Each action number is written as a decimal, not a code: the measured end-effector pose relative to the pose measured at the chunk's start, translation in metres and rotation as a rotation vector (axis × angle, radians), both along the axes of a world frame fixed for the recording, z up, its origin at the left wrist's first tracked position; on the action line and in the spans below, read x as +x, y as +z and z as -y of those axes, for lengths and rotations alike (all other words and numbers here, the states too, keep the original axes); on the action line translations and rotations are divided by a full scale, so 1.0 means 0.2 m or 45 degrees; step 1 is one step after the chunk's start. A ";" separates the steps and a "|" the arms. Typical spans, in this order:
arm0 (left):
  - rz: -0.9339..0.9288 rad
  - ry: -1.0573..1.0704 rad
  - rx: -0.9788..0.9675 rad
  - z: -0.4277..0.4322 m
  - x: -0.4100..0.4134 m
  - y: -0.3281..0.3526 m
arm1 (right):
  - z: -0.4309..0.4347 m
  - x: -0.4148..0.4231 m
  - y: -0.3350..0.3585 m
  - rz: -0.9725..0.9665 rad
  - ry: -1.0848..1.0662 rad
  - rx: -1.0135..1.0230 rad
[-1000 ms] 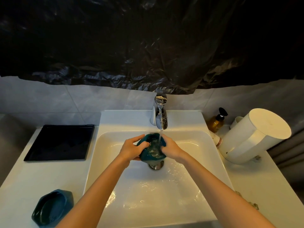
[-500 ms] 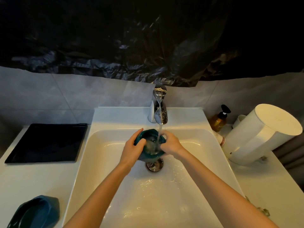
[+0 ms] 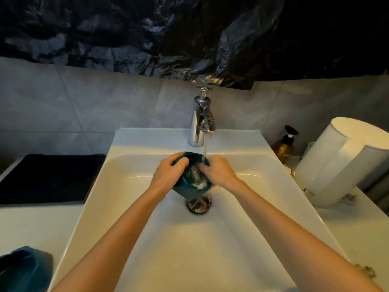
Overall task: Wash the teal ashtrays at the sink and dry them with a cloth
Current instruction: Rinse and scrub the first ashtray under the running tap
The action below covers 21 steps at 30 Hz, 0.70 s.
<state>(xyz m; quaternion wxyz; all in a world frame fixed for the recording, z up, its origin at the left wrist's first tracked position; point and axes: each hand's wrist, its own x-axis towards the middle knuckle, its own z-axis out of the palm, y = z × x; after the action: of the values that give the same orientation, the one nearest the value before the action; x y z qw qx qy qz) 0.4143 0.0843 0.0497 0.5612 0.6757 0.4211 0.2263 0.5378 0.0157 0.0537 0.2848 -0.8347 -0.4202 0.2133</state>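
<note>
A teal ashtray [image 3: 189, 187] is held tilted over the white sink [image 3: 210, 239], under water running from the chrome tap [image 3: 202, 121]. My left hand [image 3: 168, 175] grips its left rim and side. My right hand [image 3: 219, 173] holds the right side, its fingers inside the wet bowl where the stream lands. Water spills off the lower edge toward the drain [image 3: 198, 204]. A second teal ashtray [image 3: 23, 268] lies on the counter at the bottom left, partly cut off by the frame edge.
A black tray [image 3: 48, 178] lies on the counter left of the sink. To the right stand an amber pump bottle [image 3: 285, 146] and a large white cylindrical container [image 3: 345, 163]. Black plastic sheeting [image 3: 189, 34] hangs on the wall above the tap.
The ashtray has tipped further toward me and water now pours off its lower edge. My left hand shifted up over the rim. The view moved closer to the sink.
</note>
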 end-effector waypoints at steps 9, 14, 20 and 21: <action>0.037 0.004 0.006 0.01 0.02 -0.02 | 0.05 0.00 -0.07 -0.324 0.084 0.098; 0.044 -0.006 -0.004 0.03 0.04 -0.01 | 0.04 0.01 -0.06 -0.124 0.018 0.017; -0.013 -0.063 0.053 0.03 0.02 -0.02 | 0.06 0.01 -0.08 -0.319 0.084 0.087; -0.022 -0.073 0.035 0.04 0.01 -0.01 | 0.05 0.00 -0.09 -0.253 0.043 0.116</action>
<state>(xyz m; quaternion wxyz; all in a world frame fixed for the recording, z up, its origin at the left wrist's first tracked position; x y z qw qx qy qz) 0.4165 0.0771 0.0470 0.5544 0.6971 0.4033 0.2100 0.5382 0.0056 0.0359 0.3589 -0.7884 -0.4133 0.2806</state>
